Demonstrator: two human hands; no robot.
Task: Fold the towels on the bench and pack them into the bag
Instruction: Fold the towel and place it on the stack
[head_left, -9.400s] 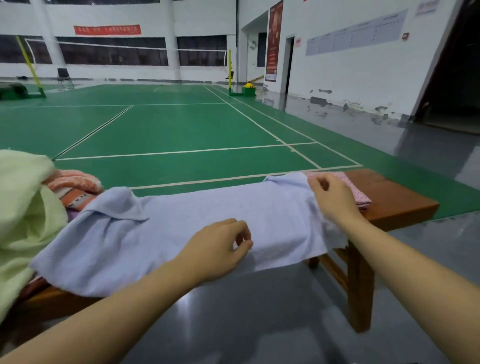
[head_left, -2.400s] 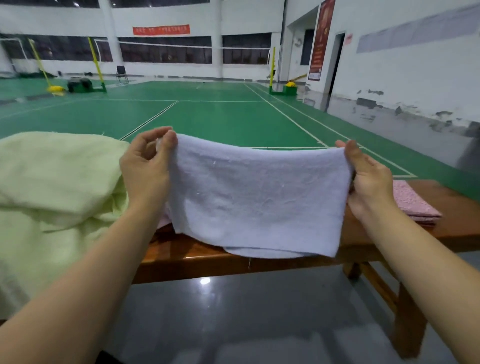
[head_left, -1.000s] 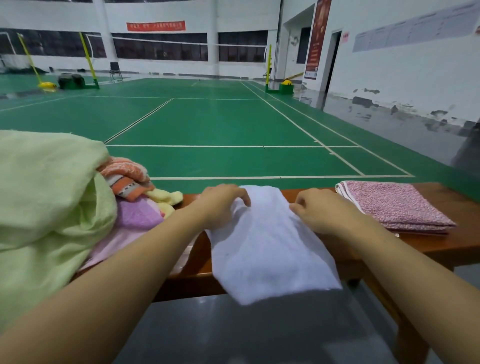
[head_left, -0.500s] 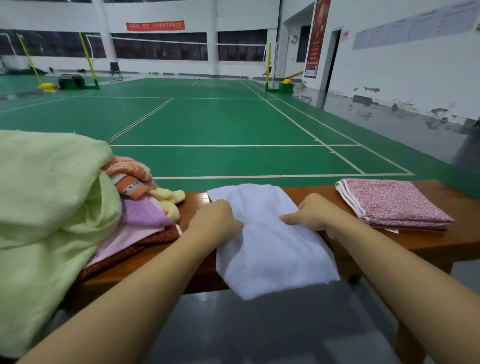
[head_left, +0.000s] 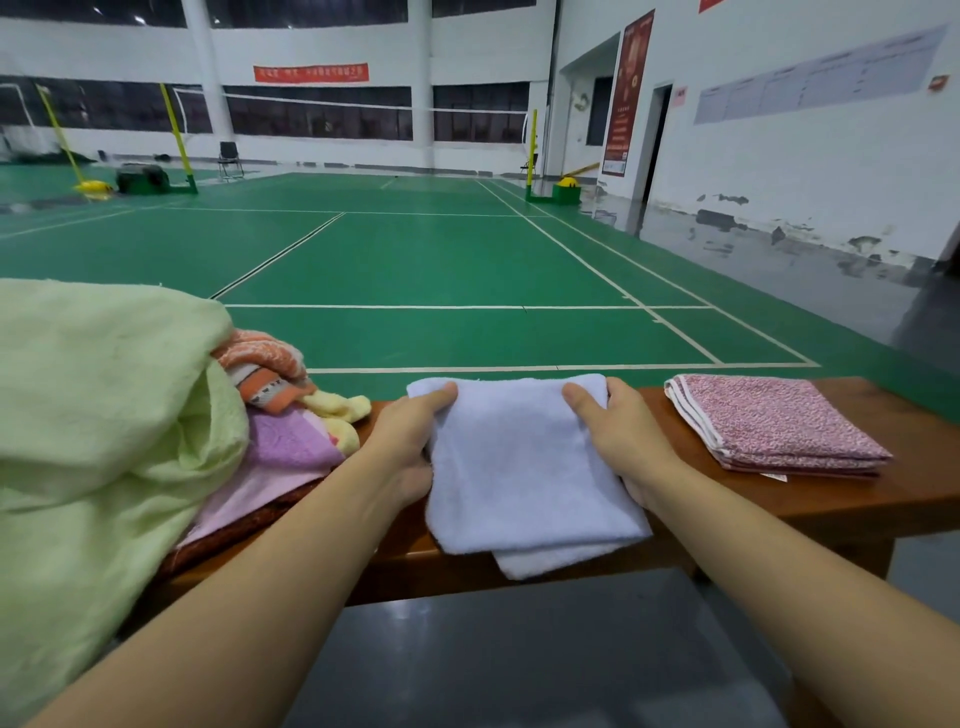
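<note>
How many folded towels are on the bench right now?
2: the pale blue terry towel between both hands at the middle, and the pink speckled towel at the right. The unfolded heap may hide others.

Indoor sports hall: green badminton court (head_left: 415, 270) w/ white lines, net (head_left: 363, 106) on yellow posts, wooden bench (head_left: 857, 499).

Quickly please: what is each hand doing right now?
Left hand: grips the left edge of the pale blue towel.
Right hand: grips its right edge.
</note>
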